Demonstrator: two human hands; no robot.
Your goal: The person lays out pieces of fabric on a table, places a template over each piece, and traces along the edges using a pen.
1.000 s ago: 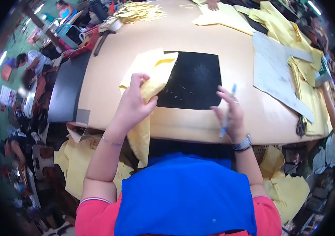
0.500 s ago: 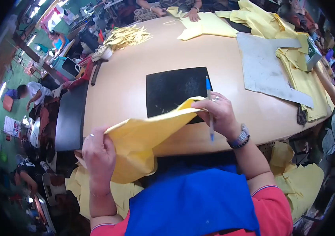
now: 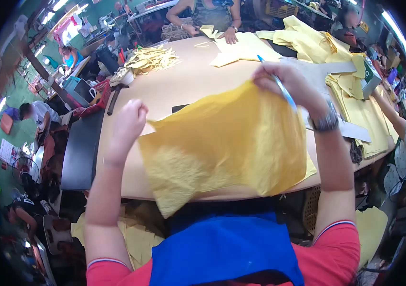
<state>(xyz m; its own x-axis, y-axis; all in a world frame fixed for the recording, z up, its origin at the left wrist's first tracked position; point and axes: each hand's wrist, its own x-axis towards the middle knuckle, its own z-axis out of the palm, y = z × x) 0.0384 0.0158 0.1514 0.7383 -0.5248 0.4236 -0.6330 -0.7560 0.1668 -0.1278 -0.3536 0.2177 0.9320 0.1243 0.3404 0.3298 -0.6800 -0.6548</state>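
Observation:
A large yellow leather-like sheet (image 3: 212,138) hangs between my two hands over the near side of the table, blurred by motion. My left hand (image 3: 130,117) is closed at its upper left corner, fingers curled. In my right hand (image 3: 284,83), the upper right corner is pinched, and a blue-and-white pen (image 3: 286,93) also sits between the fingers. A black mat (image 3: 180,108) lies on the table behind the sheet, with only a small part showing.
Across the table (image 3: 164,86), another person's hand (image 3: 230,35) rests on yellow pieces. Yellow strips (image 3: 153,59) are heaped at the far left, near a hammer (image 3: 116,97). More yellow sheets (image 3: 308,38) and a grey board (image 3: 355,131) lie at right.
The yellow sheet has been raised and spread out, now covering most of the black mat. Both hands moved up and forward, my right hand the most. The view has tilted up slightly.

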